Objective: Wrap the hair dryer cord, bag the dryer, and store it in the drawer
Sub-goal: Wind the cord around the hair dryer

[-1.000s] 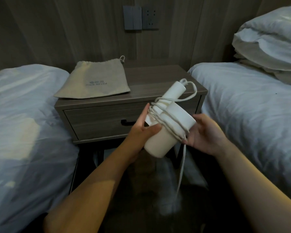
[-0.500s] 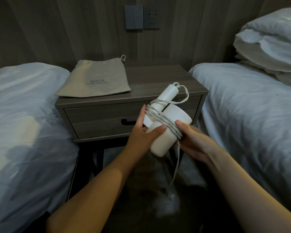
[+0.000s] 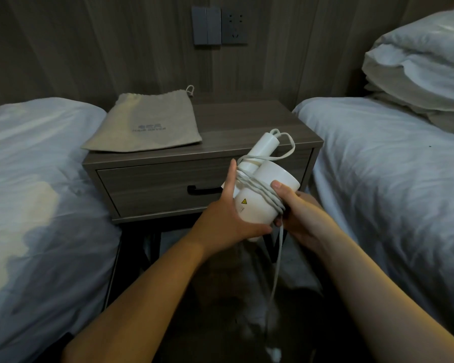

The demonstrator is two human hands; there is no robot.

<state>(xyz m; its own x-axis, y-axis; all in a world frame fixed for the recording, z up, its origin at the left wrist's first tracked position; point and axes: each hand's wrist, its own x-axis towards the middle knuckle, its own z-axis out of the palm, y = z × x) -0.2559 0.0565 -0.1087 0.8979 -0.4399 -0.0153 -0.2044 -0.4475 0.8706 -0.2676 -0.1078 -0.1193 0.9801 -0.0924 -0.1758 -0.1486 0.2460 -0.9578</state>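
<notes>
**A:** ok where's the hair dryer (image 3: 262,205) rn?

**B:** mid-air, just in front of the nightstand (image 3: 247,121), btwn the left bed (image 3: 37,179) and the right bed (image 3: 378,166). White body, handle (image 3: 261,149) pointing up & away toward the tabletop. The cord (image 3: 263,191) is looped several times round the barrel and the base of the handle, w/ 1 loose loop by the handle tip. The rest hangs down toward the floor.

**A:** and the fingers?

**B:** left hand (image 3: 227,221) grips the barrel from the left: 1 digit straight up along it, another hooked across the near end. right hand (image 3: 303,218) is curled round the right side, thumb (image 3: 276,185) pressing the coils onto the barrel. The hanging cord drops out just below that hand. Its other fingers are behind the dryer, can't tell how they lie.

**A:** any writing?

**B:** yellow warning triangle (image 3: 243,201) on the barrel w/ tiny print under it, unreadable. The beige drawstring bag (image 3: 147,121) lying flat on the nightstand's left half has 2 lines of dark print, too blurry to read imo. Drawer (image 3: 147,189) is closed, black drawer pull (image 3: 203,189). Grey switch panel (image 3: 206,24) and a socket (image 3: 234,27) on the wall above.
</notes>
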